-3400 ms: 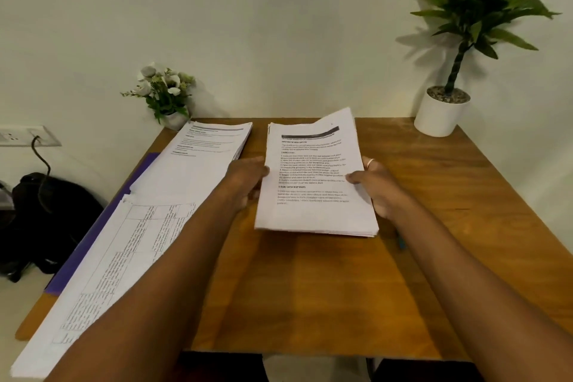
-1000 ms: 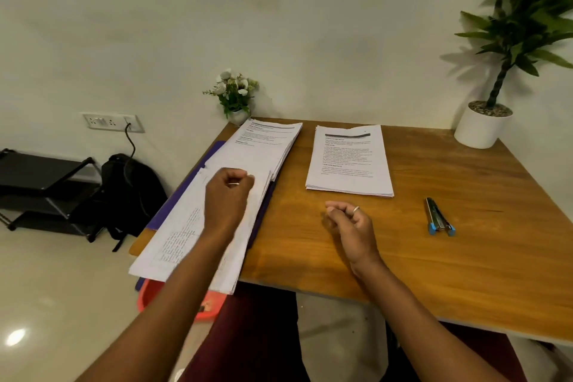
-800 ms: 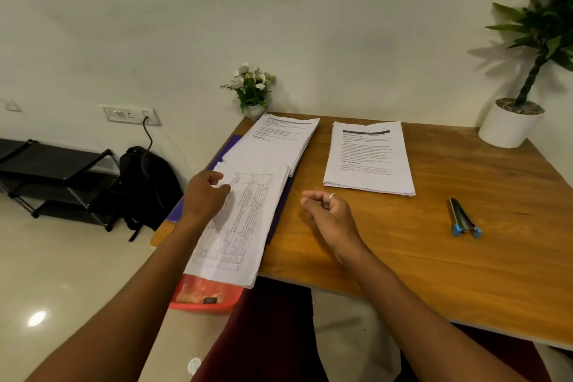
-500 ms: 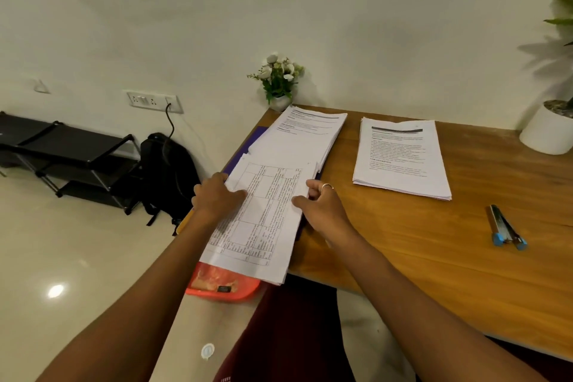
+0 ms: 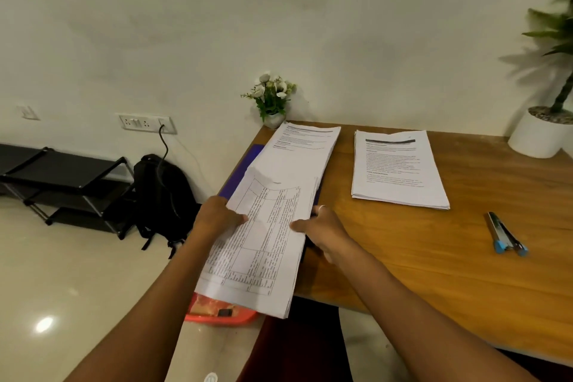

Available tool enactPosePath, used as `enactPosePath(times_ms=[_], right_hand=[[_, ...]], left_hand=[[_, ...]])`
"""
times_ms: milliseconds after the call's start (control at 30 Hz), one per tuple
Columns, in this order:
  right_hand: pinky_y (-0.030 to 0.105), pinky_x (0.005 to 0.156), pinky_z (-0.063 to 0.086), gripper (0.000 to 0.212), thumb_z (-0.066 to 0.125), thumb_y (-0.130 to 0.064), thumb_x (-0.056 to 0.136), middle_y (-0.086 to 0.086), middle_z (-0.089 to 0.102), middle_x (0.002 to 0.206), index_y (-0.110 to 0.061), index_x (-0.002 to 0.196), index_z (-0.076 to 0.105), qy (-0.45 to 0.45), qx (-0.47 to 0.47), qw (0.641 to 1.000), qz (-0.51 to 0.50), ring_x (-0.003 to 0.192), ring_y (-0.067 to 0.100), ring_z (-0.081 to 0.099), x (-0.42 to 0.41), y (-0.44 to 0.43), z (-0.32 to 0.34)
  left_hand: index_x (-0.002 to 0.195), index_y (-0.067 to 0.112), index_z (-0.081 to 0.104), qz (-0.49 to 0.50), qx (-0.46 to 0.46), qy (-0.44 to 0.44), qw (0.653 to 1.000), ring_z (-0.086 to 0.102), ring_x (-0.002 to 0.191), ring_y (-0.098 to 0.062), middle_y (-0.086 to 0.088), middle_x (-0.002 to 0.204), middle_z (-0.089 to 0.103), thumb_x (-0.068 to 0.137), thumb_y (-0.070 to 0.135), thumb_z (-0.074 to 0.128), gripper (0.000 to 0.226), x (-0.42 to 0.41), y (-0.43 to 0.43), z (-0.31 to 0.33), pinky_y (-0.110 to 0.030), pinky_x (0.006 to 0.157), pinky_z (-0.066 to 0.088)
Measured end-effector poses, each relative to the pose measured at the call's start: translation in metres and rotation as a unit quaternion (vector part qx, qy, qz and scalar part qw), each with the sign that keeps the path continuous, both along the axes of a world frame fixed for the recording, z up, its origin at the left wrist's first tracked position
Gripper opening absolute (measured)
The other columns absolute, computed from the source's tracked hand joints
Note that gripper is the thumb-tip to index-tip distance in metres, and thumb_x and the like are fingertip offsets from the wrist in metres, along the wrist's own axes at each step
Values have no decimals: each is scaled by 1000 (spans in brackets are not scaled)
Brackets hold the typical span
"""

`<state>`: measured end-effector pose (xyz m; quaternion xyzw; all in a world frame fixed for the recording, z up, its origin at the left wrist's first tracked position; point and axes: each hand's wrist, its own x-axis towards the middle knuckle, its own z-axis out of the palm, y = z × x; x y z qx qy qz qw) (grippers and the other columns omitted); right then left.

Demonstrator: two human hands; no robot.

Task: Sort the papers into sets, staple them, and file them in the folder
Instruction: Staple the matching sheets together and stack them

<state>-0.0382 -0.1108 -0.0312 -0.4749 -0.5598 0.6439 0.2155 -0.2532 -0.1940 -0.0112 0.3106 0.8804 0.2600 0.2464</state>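
Observation:
A stack of papers with a printed table (image 5: pixel 263 242) lies at the table's left edge and hangs over its front. My left hand (image 5: pixel 217 217) grips its left side with the thumb on top. My right hand (image 5: pixel 322 226) grips its right side, also thumb on top. Behind it lies a second stack of text pages (image 5: pixel 304 152), both resting on a purple folder (image 5: pixel 248 158). A third stack with a dark header bar (image 5: pixel 397 170) sits in the middle of the table. A blue and grey stapler (image 5: pixel 505 236) lies to the right.
A small flower pot (image 5: pixel 273 99) stands at the table's back left corner and a white plant pot (image 5: pixel 539 133) at the back right. An orange bin (image 5: pixel 220 313) sits on the floor under the overhanging papers. A black backpack (image 5: pixel 161 195) and a shelf rack (image 5: pixel 55 177) stand left.
Both hands left the middle stack on the table. The left hand moved to the table-printed stack first, then the right hand joined; now both grip its sides. My view swung left.

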Motion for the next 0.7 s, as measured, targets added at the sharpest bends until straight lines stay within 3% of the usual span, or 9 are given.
enactPosePath(times_ms=[100,167,233,333,433,500,600,700], right_hand=[[29,92,55,37,75,-10,88,0,71,123,-11,124,64,30,-19,999,9,105,14,68,7,6,-2],[35,100,54,36,73,-12,90,-1,72,123,-13,125,64,56,-31,998,5,109,16,68,14,9,-3],[33,97,55,31,69,-13,93,-2,73,122,-14,124,65,88,-38,995,-3,108,16,69,24,11,-3],[35,94,56,25,65,-11,97,0,74,120,-16,122,67,140,-52,988,-21,107,18,71,43,11,2],[39,91,57,23,63,-10,98,4,75,117,-16,120,69,190,-46,980,-23,106,21,73,72,12,13],[39,90,57,25,64,-10,98,6,74,119,-14,122,69,217,-25,975,-30,109,22,72,92,14,21],[44,97,55,30,64,-9,97,7,72,124,-12,127,66,245,34,968,-48,115,25,69,128,26,40],[42,97,57,29,65,-12,97,3,74,119,-13,126,66,211,105,968,-86,112,22,70,164,43,63]], left_hand=[[113,9,67,10,62,-103,993,75,79,-25,-6,90,76,87,29,80,34,4,-7,9,-40,75,62],[110,10,68,-6,105,-163,981,77,70,-23,-4,80,78,93,24,74,23,13,-15,21,-35,66,61],[112,8,67,-36,126,-225,965,78,76,-25,-6,85,80,96,20,69,20,22,-20,35,-38,68,62],[119,10,67,-84,146,-272,947,77,93,-33,-12,102,79,97,22,68,24,36,-23,48,-55,90,59],[126,18,62,-115,210,-298,924,74,102,-35,-11,113,77,94,23,72,34,64,-17,50,-58,92,57],[126,18,63,-119,260,-280,917,75,101,-30,-6,110,78,92,26,74,37,93,-9,50,-54,88,59],[114,20,67,-107,330,-241,906,77,90,-17,7,95,80,92,28,73,24,138,13,55,-29,69,62],[110,24,67,-119,368,-243,890,76,85,-9,15,89,79,94,27,70,16,179,36,63,-19,61,58]])
